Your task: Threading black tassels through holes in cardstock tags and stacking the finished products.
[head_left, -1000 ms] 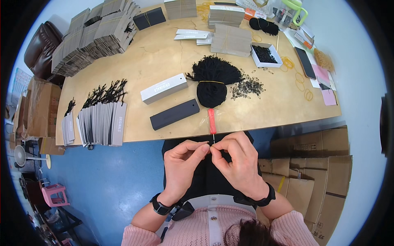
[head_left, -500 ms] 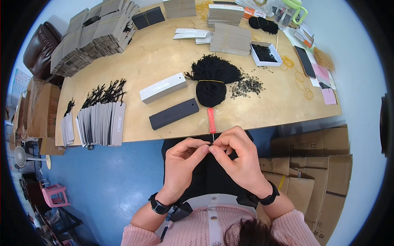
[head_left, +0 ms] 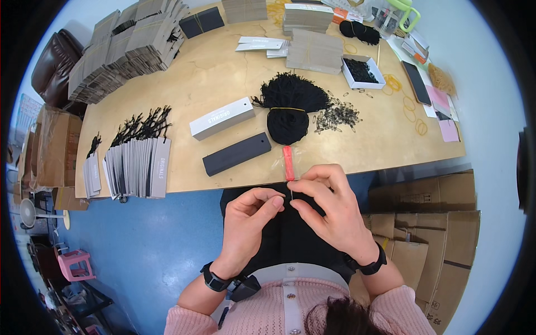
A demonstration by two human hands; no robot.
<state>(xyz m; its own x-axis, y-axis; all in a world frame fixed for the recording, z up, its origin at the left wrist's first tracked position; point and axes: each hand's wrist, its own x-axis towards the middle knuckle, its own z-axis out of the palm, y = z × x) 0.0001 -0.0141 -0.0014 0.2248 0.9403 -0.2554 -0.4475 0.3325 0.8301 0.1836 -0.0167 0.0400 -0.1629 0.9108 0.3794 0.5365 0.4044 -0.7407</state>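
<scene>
My left hand (head_left: pixel 248 220) is in front of the table's near edge, thumb and index finger pinched together. Whatever is between those fingertips is too small to name. My right hand (head_left: pixel 332 209) is beside it with thumb and index fingertip apart and nothing visible held. Its fingertips are close to the thin metal shaft of a red-handled tool (head_left: pixel 288 162), which lies at the table edge under what looks like clear tape, pointing toward me. Just beyond the tool is a bundle of black cords (head_left: pixel 289 125) tied with a yellow band. Small black clips or pins (head_left: pixel 338 116) are scattered beside it.
On the table (head_left: pixel 223 72) are a white tag stack (head_left: pixel 222 118), a black tag stack (head_left: pixel 237 154), and corded tags (head_left: pixel 137 167) at left. Farther back stand grey card stacks (head_left: pixel 125 53), a white box of black pieces (head_left: pixel 363 72) and a phone (head_left: pixel 416 84). Cardboard (head_left: pixel 430 245) leans at right.
My right hand has drawn away from my left fingertips, slightly rightward, and its thumb and index finger have spread apart. My left hand has stayed nearly in place, still pinching.
</scene>
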